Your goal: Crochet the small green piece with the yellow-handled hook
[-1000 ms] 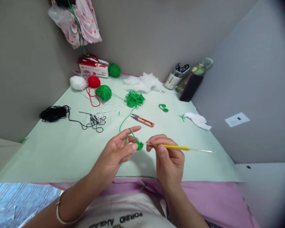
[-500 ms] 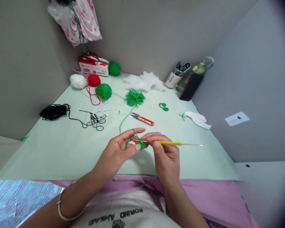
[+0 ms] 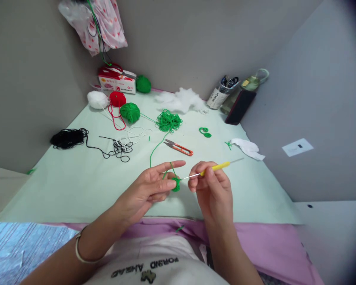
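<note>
My left hand [image 3: 152,184] pinches a small green crochet piece [image 3: 176,185] between thumb and fingers. Its index finger is stretched out with green yarn looped over it. My right hand [image 3: 213,190] grips a crochet hook [image 3: 219,166] by its yellow handle, and the hook's thin metal tip points left and reaches the edge of the green piece. From my left hand the working strand runs back to a loose heap of green yarn [image 3: 168,120]. Just beyond my hands lie thread snips [image 3: 178,147] with orange handles.
Balls of green [image 3: 130,113], red [image 3: 117,99] and white yarn [image 3: 97,99] sit at the back left, near a box [image 3: 118,84] with scissors on it. Black yarn [image 3: 67,138] lies left. White stuffing [image 3: 182,100], a pen cup [image 3: 218,97] and a phone [image 3: 241,107] stand along the back.
My right hand has moved right and drawn the hook back from my left hand, its handle end now tilted upward. The green piece stays in my left fingers.
</note>
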### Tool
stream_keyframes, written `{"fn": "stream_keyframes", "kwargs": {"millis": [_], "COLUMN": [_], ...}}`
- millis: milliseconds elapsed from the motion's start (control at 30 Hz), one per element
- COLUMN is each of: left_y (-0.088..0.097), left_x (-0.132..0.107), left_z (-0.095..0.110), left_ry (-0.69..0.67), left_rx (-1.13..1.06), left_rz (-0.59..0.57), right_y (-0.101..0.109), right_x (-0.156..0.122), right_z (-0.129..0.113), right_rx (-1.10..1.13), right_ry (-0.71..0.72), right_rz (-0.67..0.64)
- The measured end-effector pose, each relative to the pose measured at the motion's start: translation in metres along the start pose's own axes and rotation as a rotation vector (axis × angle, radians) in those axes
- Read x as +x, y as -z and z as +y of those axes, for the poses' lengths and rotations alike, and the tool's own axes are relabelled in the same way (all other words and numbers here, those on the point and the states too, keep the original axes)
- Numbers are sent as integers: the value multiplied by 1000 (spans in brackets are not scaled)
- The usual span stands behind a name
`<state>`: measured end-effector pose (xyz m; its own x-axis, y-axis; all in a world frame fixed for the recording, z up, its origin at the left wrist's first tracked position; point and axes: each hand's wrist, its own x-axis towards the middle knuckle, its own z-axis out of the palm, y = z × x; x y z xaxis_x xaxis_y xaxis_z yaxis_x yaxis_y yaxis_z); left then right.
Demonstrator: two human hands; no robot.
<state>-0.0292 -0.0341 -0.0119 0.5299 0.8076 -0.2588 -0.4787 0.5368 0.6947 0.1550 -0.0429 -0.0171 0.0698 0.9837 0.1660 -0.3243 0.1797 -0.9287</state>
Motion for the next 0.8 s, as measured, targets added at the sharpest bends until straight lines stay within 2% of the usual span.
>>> {"fn": "stream_keyframes", "kwargs": {"millis": [100,167,233,300,367,400,433,500,600,667,733,800], "left_y": [-2,-6,-12,-16,-16,-15,-14,-11,-11,-12,-12,-10], "left_x": [0,0,0,1,2,2,3,3,4,4,4,3], "left_z": [-3,-7,-12,-15,-15,-15,-13,-10,-10,-11,-12,-12], "left_ry": [-57,-148,-261,-309,-242,-191,-152,-147,-260,-273,-191,-112], "left_rx": [9,85,169,172,87,36,-10,-58,-20,0,-39,-94], "left_rz": [24,103,219,270,219,179,149,150,227,232,179,129], "right_y": [0,-2,-4,-6,-7,-7,-7,-7,-8,-10,-9,-8], "right_x": [2,-2,-10,-18,-22,-22,-21,-17,-13,-13,-14,-14], "right_z": [-2,2,9,16,20,20,19,15,13,14,15,14], "right_rx": [41,-4,-205,-519,-730,-759,-739,-604,-476,-578,-680,-617], "right_ry": [-78,-49,104,362,604,657,664,569,422,463,552,553], "right_rz": [-17,-49,-52,-9,16,27,40,79,63,16,8,66]}}
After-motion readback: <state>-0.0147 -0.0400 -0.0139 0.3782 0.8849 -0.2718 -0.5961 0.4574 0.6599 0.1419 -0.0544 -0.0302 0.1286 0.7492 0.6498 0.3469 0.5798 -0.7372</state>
